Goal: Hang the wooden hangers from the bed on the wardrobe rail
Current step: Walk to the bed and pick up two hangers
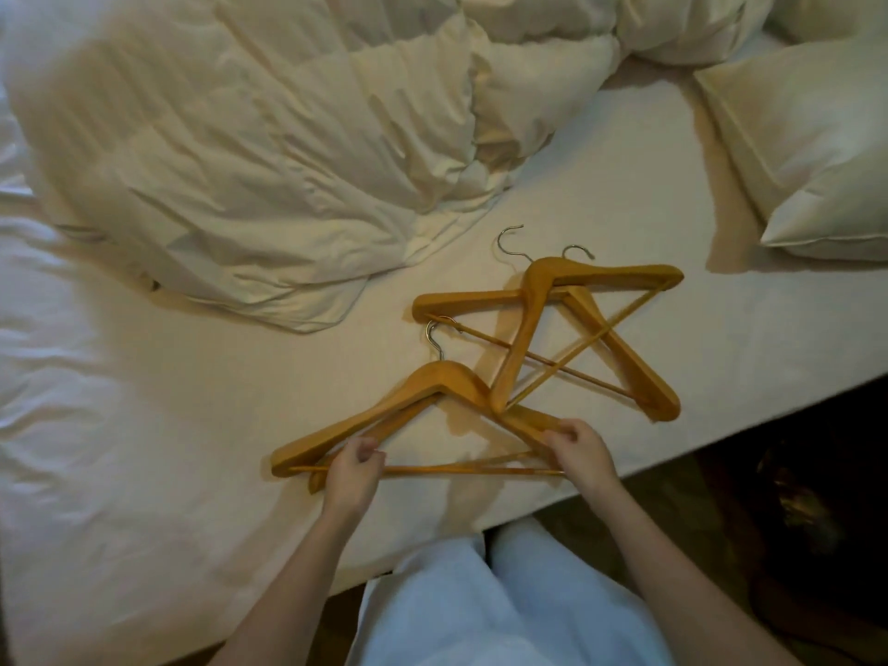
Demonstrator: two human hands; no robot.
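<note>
Fingers of both hands clamped on the nearest honey-coloured wooden hangers, metal hook up

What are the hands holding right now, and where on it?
Both hands grip the nearest pair of stacked wooden hangers: left hand on the left arm, right hand on the right arm near its end.

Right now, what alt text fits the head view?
Both hands, left hand and right hand, grip the nearest wooden hangers on a white bed; two crossed hangers lie beyond, beside a rumpled duvet and pillow.
</note>
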